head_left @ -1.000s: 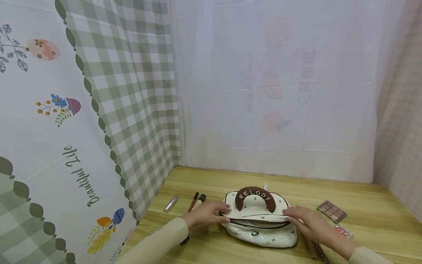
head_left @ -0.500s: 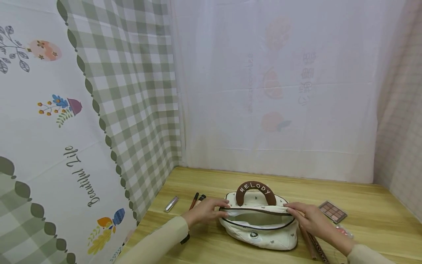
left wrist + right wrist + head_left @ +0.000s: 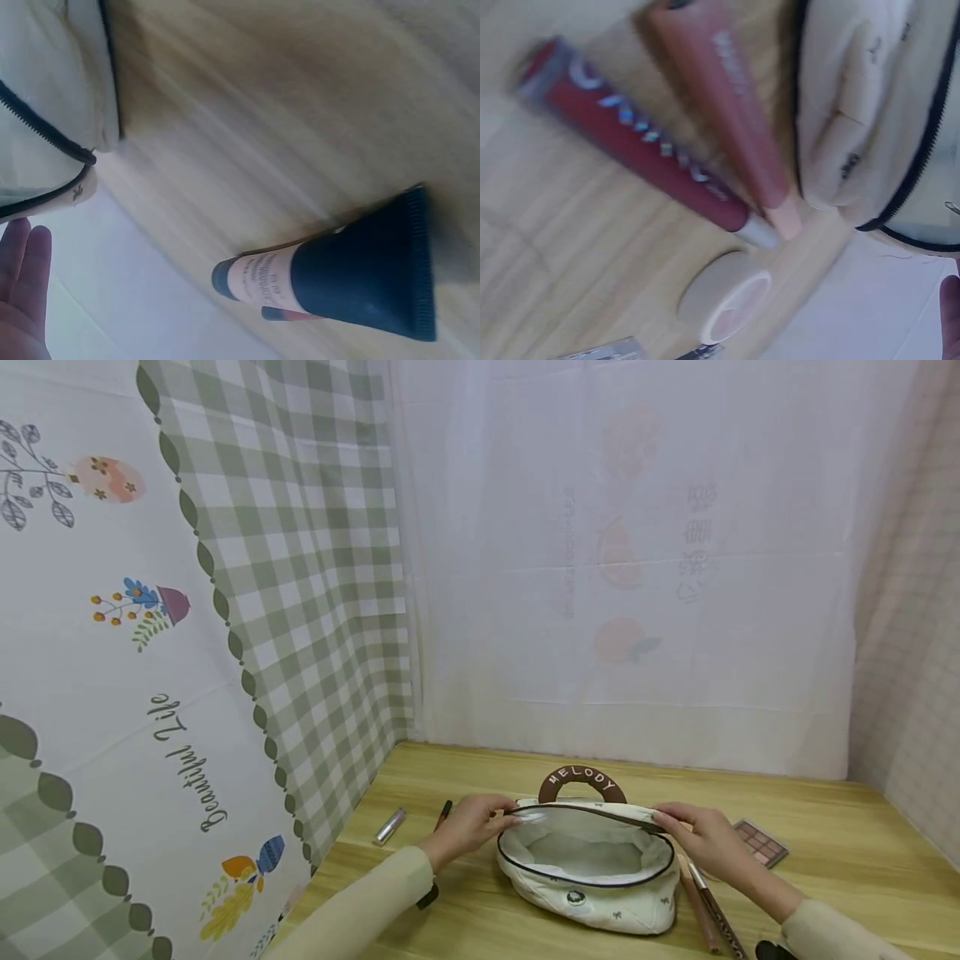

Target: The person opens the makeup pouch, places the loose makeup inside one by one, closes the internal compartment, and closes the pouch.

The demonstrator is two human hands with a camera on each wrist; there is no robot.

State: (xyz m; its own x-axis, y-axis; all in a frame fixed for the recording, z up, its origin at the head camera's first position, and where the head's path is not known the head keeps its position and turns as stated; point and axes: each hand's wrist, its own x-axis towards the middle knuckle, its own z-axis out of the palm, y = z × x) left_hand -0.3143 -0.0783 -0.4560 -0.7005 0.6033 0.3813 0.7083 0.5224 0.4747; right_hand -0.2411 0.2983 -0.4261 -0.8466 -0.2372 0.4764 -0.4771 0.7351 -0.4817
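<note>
A white makeup bag (image 3: 622, 914) with dark piping and small bow prints stands unzipped on the wooden table, its pale lining showing through a wide oval mouth. Its brown curved handle (image 3: 577, 777), lettered MELODY, rises behind. At the left end of the upper zip edge, my left hand (image 3: 467, 828) pinches the fabric between thumb and fingers. My right hand (image 3: 708, 842) pinches the same edge at its right end. In the left wrist view the bag's zip corner (image 3: 88, 156) lies near my fingertips (image 3: 39, 247).
Left of the bag are a silver tube (image 3: 389, 827) and a black-and-pink squeeze tube (image 3: 360, 277). To the right lie an eyeshadow palette (image 3: 761, 843), a brush (image 3: 716, 910), a dark red tube (image 3: 645, 142), a pinkish-brown tube (image 3: 727, 105) and a round white container (image 3: 724, 296).
Both hands have raised the bag's upper edge and moved it back. The mouth has widened from a narrow slit to a broad oval, and the handle has shifted away.
</note>
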